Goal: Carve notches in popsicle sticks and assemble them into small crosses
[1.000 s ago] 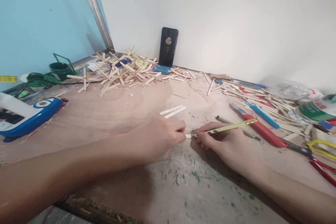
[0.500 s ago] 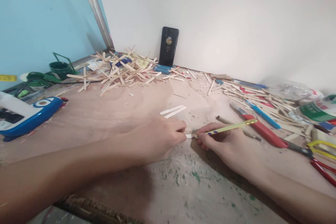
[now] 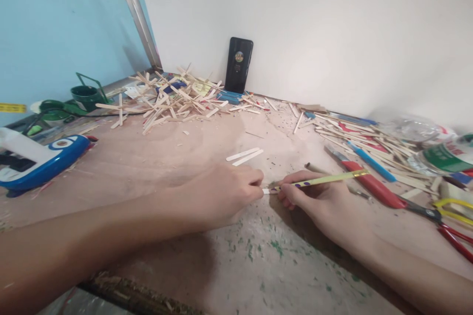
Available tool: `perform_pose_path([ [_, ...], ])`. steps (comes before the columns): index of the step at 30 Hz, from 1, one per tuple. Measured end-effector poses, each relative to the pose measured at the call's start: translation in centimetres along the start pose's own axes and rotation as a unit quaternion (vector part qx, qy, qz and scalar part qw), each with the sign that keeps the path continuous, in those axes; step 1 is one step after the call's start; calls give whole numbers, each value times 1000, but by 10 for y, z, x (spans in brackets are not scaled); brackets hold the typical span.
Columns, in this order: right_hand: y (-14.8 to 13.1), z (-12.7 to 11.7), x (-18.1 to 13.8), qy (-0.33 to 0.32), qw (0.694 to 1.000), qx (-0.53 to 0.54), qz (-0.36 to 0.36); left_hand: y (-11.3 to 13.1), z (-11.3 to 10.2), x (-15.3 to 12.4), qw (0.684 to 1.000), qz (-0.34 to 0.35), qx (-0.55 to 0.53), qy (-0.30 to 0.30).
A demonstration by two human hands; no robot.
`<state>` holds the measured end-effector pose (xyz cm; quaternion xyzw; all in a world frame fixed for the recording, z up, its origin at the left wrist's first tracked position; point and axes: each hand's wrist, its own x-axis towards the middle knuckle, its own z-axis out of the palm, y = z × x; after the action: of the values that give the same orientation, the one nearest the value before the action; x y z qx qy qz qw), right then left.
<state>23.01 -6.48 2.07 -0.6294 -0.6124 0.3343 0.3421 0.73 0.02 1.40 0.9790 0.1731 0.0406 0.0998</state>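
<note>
Low over the tabletop, my left hand (image 3: 231,192) is closed on a pale popsicle stick (image 3: 266,191), of which only a short end shows past the fingers. My right hand (image 3: 314,194) grips a yellow pencil (image 3: 325,178) with dark purple spots, its tip against the stick's visible end. The pencil slants up to the right, its gold-banded end away from the stick. Just beyond my left hand lie two loose popsicle sticks (image 3: 247,157), side by side.
A phone (image 3: 239,65) leans on the white wall behind a heap of crossed sticks (image 3: 177,98). At right lie red-handled scissors (image 3: 428,212), a red cutter (image 3: 373,184), a blue pen (image 3: 370,161) and many loose sticks. A blue-and-white device (image 3: 48,160) sits at left.
The pencil in my right hand has tilted lower, its far end shifting slightly right and down. My left hand stays almost in place on the stick.
</note>
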Motion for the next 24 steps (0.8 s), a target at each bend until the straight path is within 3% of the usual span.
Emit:
perform_pose_path([
  [24,5,2,1,-17,999,10,-32,1,0,0,1000,-9,13,-14],
])
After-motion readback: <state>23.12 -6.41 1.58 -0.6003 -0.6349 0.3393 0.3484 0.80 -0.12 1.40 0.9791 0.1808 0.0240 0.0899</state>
